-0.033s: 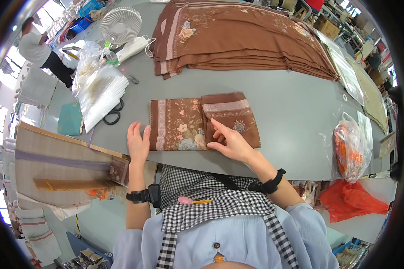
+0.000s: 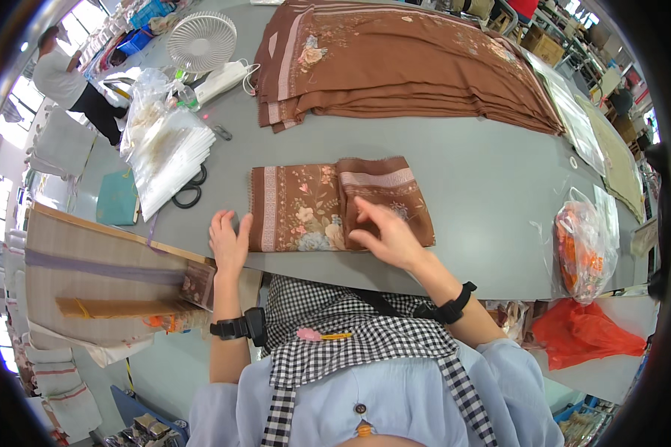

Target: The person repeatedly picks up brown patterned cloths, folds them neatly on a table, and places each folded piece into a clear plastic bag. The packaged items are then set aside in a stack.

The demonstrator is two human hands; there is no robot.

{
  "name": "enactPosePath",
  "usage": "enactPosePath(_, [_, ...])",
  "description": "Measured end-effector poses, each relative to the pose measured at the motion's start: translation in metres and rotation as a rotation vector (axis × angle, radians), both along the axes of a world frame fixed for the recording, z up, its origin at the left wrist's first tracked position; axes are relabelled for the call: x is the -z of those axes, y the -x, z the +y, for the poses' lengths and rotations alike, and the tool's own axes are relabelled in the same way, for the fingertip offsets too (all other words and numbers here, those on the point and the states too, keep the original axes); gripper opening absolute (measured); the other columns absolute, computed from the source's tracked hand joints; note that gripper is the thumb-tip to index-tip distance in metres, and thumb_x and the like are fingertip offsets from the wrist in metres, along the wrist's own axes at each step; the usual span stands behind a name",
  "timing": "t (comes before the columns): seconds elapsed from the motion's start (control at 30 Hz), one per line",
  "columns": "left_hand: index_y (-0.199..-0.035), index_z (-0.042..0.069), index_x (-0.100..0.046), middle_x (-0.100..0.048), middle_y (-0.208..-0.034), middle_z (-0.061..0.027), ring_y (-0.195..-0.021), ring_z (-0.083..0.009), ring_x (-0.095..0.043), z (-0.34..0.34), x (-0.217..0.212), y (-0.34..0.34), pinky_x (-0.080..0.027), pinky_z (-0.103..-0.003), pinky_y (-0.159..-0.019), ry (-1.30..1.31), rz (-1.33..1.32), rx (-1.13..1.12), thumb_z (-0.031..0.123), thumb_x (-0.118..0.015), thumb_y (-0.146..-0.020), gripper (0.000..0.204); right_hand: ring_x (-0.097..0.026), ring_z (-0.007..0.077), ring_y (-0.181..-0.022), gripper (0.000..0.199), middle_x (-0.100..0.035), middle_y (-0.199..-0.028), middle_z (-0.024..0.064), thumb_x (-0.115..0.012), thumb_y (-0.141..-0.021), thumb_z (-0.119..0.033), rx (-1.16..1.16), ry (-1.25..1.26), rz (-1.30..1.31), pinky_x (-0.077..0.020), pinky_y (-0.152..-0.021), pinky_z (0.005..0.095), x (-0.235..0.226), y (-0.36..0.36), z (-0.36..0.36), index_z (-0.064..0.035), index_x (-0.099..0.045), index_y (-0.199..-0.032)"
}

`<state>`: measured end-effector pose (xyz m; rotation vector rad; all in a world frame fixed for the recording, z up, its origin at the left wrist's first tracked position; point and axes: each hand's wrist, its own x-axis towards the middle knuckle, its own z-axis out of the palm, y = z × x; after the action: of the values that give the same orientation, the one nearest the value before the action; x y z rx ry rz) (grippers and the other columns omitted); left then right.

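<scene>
The folded scarf [image 2: 335, 205] is soft matt brown cloth with a printed flower pattern, like the big pile of cloth [image 2: 402, 63] behind it. The table [image 2: 484, 186] looks smooth, matt and grey. The bags [image 2: 164, 145] are glossy clear plastic, and the fan [image 2: 201, 41] is white plastic.

A: Far side of the grey table [image 2: 492, 186]?
B: Stack of brown cloths [image 2: 425, 67]. White fan [image 2: 201, 39] far left, clear bags [image 2: 164, 141] nearer, black scissors [image 2: 190, 190] just beside them.
A: Right side?
B: Bag of orange stuff [image 2: 585, 249] near the edge. Teal pad [image 2: 118, 197] sits left.
</scene>
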<state>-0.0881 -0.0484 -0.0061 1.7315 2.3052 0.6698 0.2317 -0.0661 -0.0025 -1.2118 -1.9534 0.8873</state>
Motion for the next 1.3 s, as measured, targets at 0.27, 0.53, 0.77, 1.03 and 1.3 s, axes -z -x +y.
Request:
enactPosePath(0.27, [-0.101,-0.001,-0.054,-0.061,-0.095,-0.0110,-0.081,-0.0217,-0.060,-0.023,0.025,0.022,-0.048,-0.034,-0.074,0.308,-0.329,0.138,0.018,-0.069,-0.083,0.030,-0.025,0.0387,-0.140,0.070,-0.031,-0.151,0.0182,-0.055,-0.088,-0.055,0.389,-0.166,-0.852,-0.0146,-0.110,0.0630,0.020,-0.015,0.047,-0.0126,-0.042,-0.143])
enactPosePath(0.53, [-0.139,-0.001,-0.037,-0.053,-0.129,-0.0119,-0.118,-0.0221,-0.054,-0.008,-0.029,-0.027,-0.045,-0.036,-0.100,0.096,-1.763,0.211,0.006,-0.055,-0.085,0.057,-0.020,0.0355,-0.144,0.067,-0.027,-0.154,0.0164,-0.053,-0.092,-0.048,-0.167,-0.218,-0.520,-0.0126,-0.115,0.0557,0.021,0.055,0.005,-0.0131,-0.036,-0.146])
enactPosePath(0.77, [-0.143,0.006,-0.030,-0.057,-0.100,-0.0039,-0.084,-0.0085,-0.052,0.020,-0.039,-0.185,-0.044,-0.024,-0.072,0.144,-1.329,0.859,-0.001,-0.060,-0.083,0.067,-0.058,0.0189,-0.112,0.041,-0.059,-0.127,0.0144,-0.050,-0.099,-0.020,0.388,0.542,0.682,-0.0467,-0.096,0.0323,-0.011,-0.018,0.001,0.0046,-0.049,-0.133])
enactPosePath(1.03, [-0.143,0.001,-0.035,-0.050,-0.134,-0.0189,-0.125,-0.0309,-0.048,0.037,-0.012,-0.182,-0.038,-0.041,-0.104,0.055,-0.343,1.144,0.025,-0.053,-0.096,0.056,-0.056,0.0156,-0.112,0.041,-0.062,-0.122,0.0134,-0.051,-0.095,-0.005,0.574,0.437,0.580,-0.0426,-0.098,0.0278,0.039,-0.060,-0.003,0.0092,-0.047,-0.133])
enactPosePath(1.3, [-0.141,0.003,-0.041,-0.035,-0.148,-0.0199,-0.141,-0.0373,-0.026,-0.021,0.014,-0.164,-0.020,-0.058,-0.111,-0.104,-0.033,0.926,0.046,-0.062,-0.085,0.074,-0.059,0.0338,-0.102,0.034,-0.063,-0.109,0.0157,-0.060,-0.086,-0.007,0.619,-0.355,-0.448,-0.0482,-0.090,0.0393,0.009,-0.057,0.015,-0.0039,-0.060,-0.120])
